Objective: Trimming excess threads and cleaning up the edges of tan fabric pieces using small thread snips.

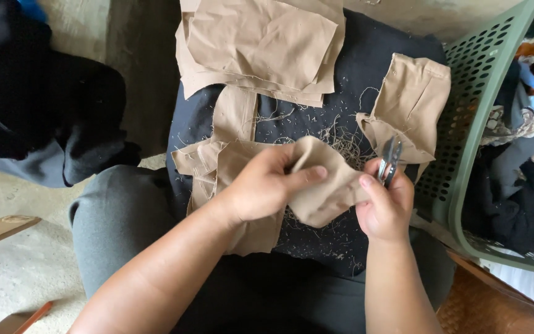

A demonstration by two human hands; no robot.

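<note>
A dark cloth [372, 62] spread over the lap carries a stack of tan fabric pieces [261, 46], a folded tan piece [409, 102] (at the right edge), and scattered thread clippings [341, 139].

Both your forearms are bare from the bottom edge of the picture up to the wrist: no sleeve, cuff, watch, bracelet or glove shows on either one. Your left hand [261, 188] is broad and rounded across the back, and no ring shows on it. Your right hand [385, 207] shows no ring either. The nails you can see on the fingers [316, 174] are short, plain and unpainted. Your legs are covered in grey trousers [118, 216] of a soft, matt cloth that is smooth and unpatterned; they round over the left knee and run as a darker band under your forearms.
</note>
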